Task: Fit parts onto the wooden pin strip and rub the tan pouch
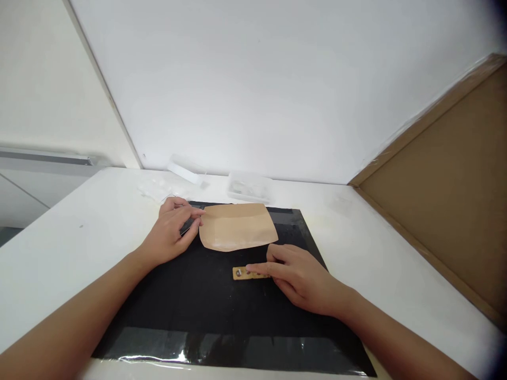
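Note:
A tan sheet (239, 227), like paper or thin leather, lies on the black mat (190, 295), its edges slightly curved. My left hand (174, 227) is at the sheet's left edge, index fingertip and thumb tip touching it with a gap between them. Something dark and thin shows partly under that hand; I cannot make it out. Closer to me is a narrow yellowish strip (236, 276) bearing round metal pieces. My right hand (299, 274) is closed around the strip's right end, index finger stretched along its top and the other fingers curled; its grip underneath is hidden.
Behind the mat stand a clear plastic box (249, 187) with small things in it and a white translucent case (186, 171). Crumpled clear plastic (154, 187) lies to their left. A white wall backs the white table (51, 237); a brown board (447, 195) leans at right.

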Motion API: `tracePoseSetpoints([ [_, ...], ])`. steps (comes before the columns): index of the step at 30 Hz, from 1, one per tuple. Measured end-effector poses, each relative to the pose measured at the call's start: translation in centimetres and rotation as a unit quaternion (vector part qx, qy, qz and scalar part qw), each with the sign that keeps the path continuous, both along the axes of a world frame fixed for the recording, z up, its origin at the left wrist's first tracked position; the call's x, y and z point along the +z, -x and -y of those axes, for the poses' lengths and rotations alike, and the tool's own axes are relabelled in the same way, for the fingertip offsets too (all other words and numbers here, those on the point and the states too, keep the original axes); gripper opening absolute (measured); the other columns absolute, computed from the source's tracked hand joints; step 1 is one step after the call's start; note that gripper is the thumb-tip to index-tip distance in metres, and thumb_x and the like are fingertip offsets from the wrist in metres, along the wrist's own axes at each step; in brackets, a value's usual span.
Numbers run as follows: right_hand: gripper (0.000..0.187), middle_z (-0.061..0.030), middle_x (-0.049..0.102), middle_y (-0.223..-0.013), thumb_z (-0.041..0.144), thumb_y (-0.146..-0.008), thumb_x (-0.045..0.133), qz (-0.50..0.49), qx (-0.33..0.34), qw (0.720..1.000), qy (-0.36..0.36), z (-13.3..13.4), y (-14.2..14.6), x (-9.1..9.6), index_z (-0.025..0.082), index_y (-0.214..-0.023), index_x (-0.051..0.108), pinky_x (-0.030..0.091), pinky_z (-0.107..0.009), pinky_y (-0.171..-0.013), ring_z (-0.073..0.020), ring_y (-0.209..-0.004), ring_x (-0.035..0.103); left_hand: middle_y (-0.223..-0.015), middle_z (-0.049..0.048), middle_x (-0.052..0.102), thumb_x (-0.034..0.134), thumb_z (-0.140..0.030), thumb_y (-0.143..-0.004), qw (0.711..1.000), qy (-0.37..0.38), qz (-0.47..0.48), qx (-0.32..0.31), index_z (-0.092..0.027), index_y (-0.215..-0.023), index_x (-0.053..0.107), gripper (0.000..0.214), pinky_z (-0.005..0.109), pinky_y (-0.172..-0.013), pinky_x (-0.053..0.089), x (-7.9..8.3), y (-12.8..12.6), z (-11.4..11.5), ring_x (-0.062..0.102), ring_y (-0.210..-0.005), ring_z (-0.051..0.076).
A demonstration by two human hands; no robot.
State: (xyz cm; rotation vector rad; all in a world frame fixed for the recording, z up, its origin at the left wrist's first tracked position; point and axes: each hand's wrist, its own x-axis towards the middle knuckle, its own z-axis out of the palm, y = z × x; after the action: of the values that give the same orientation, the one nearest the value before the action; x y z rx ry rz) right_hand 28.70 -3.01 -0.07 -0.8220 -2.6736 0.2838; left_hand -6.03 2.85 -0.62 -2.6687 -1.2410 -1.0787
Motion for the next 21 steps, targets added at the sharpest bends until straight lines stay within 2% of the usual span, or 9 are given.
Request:
tracePoseSetpoints([
  [9,0.046,-0.0056,0.06,-0.095,0.012,-0.1,0.046,-0.013,-0.026,0.999,-0.018,-0.08,-0.05,-0.15,0.027,-0.142,0.061,0.044,-0.032,-0.075,-0.0177,-0.081,0.053,-0.094,0.0054,0.076,0.059,-0.02,-0.096,1.0,0.008,0.0,0.003,-0.02,-0.124,0.066,0.029,0.048,-0.1,0.047,-0.11,0.12,-0.08,0.054,-0.108,0.029],
  [21,0.036,-0.0053,0.06,-0.091,0.013,-0.097,0.051,-0.011,-0.044,0.999,0.007,0.43,0.92,-0.32,0.022,-0.127,0.067,0.037,-0.034,-0.073,-0.018,-0.078,0.051,-0.096,0.0065,0.075,0.059,-0.022,-0.095,1.0,0.014,0.003,0.005,-0.02,-0.122,0.067,0.028,0.049,-0.099,0.048,-0.11,0.0,-0.02,0.055,-0.109,0.029],
])
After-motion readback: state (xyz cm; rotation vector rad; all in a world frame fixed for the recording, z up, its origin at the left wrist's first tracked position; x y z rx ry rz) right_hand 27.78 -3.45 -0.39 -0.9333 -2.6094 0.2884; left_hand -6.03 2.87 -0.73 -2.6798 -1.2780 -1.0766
